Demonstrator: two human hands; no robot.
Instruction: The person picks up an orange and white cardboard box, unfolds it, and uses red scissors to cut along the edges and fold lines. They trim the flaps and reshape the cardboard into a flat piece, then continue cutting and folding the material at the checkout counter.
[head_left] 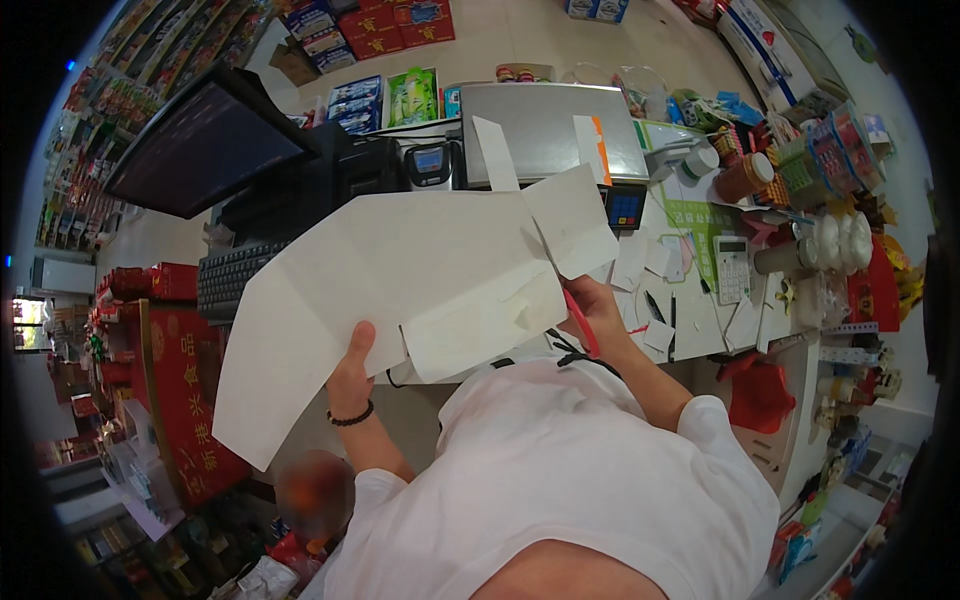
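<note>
A large white card sheet (330, 270) with fold lines and flaps spreads across the middle, tilted over the counter. My left hand (352, 372) grips its near edge, thumb on top and fingers hidden underneath. At the sheet's right end, my right hand (600, 308) is closed round the red handles of a pair of scissors (580, 325). The blades lie at the slit between the main sheet and a squarish flap (578, 222), mostly out of sight. A narrow strip (496, 152) sticks up from the far edge.
Beyond the sheet are a metal scale (560, 110), a card terminal (432, 163), a monitor (215, 135) and a keyboard (235, 278). Paper scraps (655, 258), pens and a calculator (733, 268) lie at right, beside jars (745, 178). A blurred person (315, 492) is at lower left.
</note>
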